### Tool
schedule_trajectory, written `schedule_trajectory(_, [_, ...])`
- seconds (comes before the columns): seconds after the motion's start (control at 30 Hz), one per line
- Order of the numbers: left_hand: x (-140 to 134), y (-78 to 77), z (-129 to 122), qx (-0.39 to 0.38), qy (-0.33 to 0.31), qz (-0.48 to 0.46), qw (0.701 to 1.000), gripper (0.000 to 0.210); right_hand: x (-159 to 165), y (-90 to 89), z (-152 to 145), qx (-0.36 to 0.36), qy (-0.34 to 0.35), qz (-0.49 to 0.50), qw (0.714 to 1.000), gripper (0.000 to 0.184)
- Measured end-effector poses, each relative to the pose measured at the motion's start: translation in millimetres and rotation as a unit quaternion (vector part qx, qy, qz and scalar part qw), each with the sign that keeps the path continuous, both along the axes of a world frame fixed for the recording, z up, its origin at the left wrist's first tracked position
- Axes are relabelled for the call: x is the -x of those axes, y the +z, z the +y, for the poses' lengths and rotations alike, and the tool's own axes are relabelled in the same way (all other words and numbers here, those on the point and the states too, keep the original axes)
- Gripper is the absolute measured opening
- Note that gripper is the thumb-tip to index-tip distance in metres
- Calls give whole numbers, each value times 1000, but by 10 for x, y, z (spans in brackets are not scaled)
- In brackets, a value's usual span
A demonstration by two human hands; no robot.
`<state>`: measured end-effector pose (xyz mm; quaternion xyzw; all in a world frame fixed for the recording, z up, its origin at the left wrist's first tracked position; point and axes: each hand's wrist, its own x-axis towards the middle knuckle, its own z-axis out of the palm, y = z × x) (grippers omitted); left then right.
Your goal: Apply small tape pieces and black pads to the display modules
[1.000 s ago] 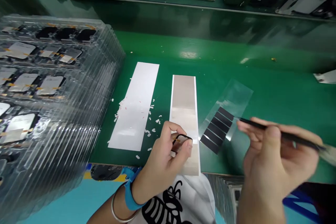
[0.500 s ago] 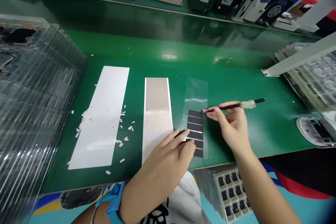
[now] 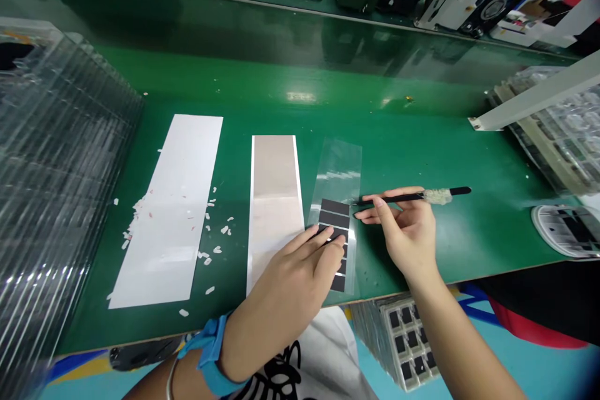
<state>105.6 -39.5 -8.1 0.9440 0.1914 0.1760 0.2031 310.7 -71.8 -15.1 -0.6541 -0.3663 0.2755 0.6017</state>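
Note:
A clear film strip (image 3: pixel 340 162) lies on the green table with a column of black rectangular stickers (image 3: pixel 335 219) on its lower part. My left hand (image 3: pixel 290 275) rests over the strip's left side, fingers extended and touching the black stickers, which hides some of them. In my right hand (image 3: pixel 407 231) are slim black tweezers (image 3: pixel 403 197), wrapped in pale tape near the back end. Their tip points left at the strip's right edge, beside the top stickers. Left of the strip lies a long beige sheet with white edges (image 3: pixel 275 194), partly under my left hand.
A white sheet (image 3: pixel 173 200) with small white scraps (image 3: pixel 134 222) lies at left, beside stacked clear trays (image 3: pixel 60 169). Other trays (image 3: pixel 557 137) and a white post (image 3: pixel 529 97) stand at right. A shelf (image 3: pixel 281 3) with parts crosses the back.
The tweezers' tip has drawn back from the top sticker to the strip's edge. My left fingers have shifted slightly up the column. The whole view has moved a little.

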Motion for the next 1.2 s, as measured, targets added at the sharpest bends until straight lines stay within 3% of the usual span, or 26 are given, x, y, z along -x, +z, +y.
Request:
schedule_trajectory(0.67, [0,-6,-11,51,6,-31,998,37,24,10,20,4,-15,4,1000,36])
schedule_trajectory(0.77, [5,36,-3,97,31,-63,993,31,-9,15,22,-17,-26,5,1000,36])
schedule_trajectory(0.87, [36,108,26,218,107,-120,963,18,16,100,15,-49,-47,-10,998,30])
schedule_trajectory(0.93, [70,165,58,284,158,-168,931,11,129,207,-7,-89,-62,-16,994,24])
schedule_trajectory(1.0, [112,221,98,304,188,-208,911,9,327,333,-47,-144,-57,-9,988,18])
schedule_trajectory(1.1, [182,289,154,298,194,-233,905,12,680,482,-124,-213,-5,3,977,19])
schedule_trajectory(1.2, [248,317,183,285,191,-240,908,18,938,522,-155,-250,41,-3,967,28])
